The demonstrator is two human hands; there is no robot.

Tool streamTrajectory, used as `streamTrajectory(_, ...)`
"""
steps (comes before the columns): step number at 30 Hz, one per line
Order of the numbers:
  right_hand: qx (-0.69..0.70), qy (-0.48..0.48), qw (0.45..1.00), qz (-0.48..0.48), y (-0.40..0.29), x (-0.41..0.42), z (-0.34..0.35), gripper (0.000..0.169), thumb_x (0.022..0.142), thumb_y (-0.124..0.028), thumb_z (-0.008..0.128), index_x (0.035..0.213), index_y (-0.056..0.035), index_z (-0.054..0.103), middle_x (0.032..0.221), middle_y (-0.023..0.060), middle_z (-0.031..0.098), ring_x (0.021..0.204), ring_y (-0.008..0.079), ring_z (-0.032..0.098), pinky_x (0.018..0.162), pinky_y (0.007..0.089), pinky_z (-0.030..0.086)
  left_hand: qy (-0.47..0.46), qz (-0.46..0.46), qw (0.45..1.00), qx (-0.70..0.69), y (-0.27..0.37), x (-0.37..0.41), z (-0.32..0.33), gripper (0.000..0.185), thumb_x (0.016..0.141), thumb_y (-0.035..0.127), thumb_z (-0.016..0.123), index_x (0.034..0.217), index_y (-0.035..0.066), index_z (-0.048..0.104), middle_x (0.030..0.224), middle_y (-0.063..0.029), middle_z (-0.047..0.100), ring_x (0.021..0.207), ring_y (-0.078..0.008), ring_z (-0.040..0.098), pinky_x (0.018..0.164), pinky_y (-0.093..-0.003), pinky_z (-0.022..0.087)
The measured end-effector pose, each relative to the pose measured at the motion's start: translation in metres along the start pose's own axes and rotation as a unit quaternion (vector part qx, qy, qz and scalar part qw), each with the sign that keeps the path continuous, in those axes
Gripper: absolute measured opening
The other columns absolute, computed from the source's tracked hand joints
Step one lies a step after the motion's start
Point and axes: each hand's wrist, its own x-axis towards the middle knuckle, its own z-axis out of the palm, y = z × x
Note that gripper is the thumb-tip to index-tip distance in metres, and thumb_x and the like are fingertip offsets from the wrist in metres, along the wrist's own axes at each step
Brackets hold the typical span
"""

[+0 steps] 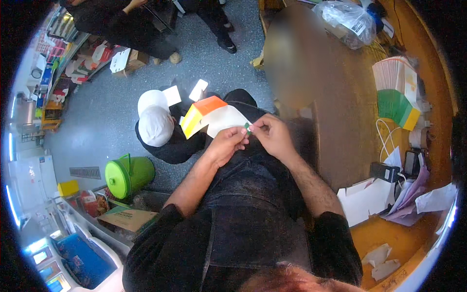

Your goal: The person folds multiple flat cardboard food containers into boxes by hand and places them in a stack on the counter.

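Both my hands meet over my lap at a partly folded paperboard carton (224, 118), with orange and yellow outer panels and a pale inside. My left hand (228, 144) pinches the carton's near end between thumb and fingers, by a small green tab (247, 127). From the other side, my right hand (271, 133) grips the same edge with thumb and forefinger. Whether the green tab is part of the carton or a separate piece is too small to tell.
Close to my left crouches a person in a white cap (157, 135). A brown table (350, 120) on my right bears a stack of green-and-yellow cartons (397, 96), a black power adapter (385, 172) and a plastic bag (346, 23). A lime-green lidded bucket (135, 175) is at left.
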Motion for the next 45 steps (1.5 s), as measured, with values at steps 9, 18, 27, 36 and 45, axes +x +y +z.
streamTrajectory(9,-0.043,0.033,0.995,-0.078,0.011,0.0,0.005,0.013,0.087,-0.016,0.075,0.084,-0.004,0.072,0.089,0.0133,0.068,0.087,0.0314,0.068,0.078,0.0416,0.054,0.016,0.046,0.999,0.022,-0.002,-0.006,0.01,0.022,0.106,0.023,0.06,0.119,0.005,0.063,0.11,-0.0025,0.068,0.1,-0.0133,0.064,0.086,-0.0287,0.051)
streamTrajectory(18,-0.064,0.049,0.994,-0.073,-0.019,-0.012,-0.015,0.015,0.088,-0.014,0.073,0.089,0.0012,0.071,0.092,0.0132,0.067,0.086,0.0321,0.069,0.076,0.0425,0.054,0.049,0.069,0.996,-0.023,0.008,-0.01,0.04,0.019,0.105,0.013,0.06,0.123,0.006,0.061,0.111,0.0005,0.065,0.098,-0.0085,0.061,0.083,-0.0243,0.049)
streamTrajectory(27,0.05,-0.032,0.993,-0.1,-0.004,-0.011,-0.011,0.016,0.086,-0.014,0.075,0.095,-0.0013,0.073,0.089,0.0122,0.067,0.088,0.0313,0.069,0.079,0.0414,0.054,0.086,0.142,0.983,0.081,-0.017,0.0,0.018,0.014,0.104,0.013,0.062,0.113,0.002,0.064,0.102,-0.005,0.068,0.086,-0.0115,0.064,0.076,-0.0265,0.05)
streamTrajectory(36,-0.002,0.012,0.98,-0.198,-0.017,0.0,-0.018,0.014,0.089,-0.011,0.078,0.1,-0.0032,0.073,0.101,0.0096,0.066,0.088,0.0228,0.069,0.081,0.0372,0.055,0.116,0.338,0.799,0.484,0.017,-0.003,0.019,0.019,0.104,0.015,0.059,0.107,-0.002,0.067,0.093,-0.0107,0.07,0.086,-0.0183,0.066,0.076,-0.0365,0.052)
streamTrajectory(45,0.117,0.036,0.974,-0.189,-0.022,0.003,-0.014,0.015,0.089,-0.009,0.078,0.102,-0.0036,0.072,0.111,0.0109,0.067,0.106,0.0235,0.067,0.096,0.0351,0.052,0.056,0.253,0.912,0.318,0.034,-0.014,0.026,0.013,0.103,0.008,0.06,0.108,-0.001,0.068,0.09,-0.0059,0.071,0.079,-0.0145,0.068,0.069,-0.0299,0.052)
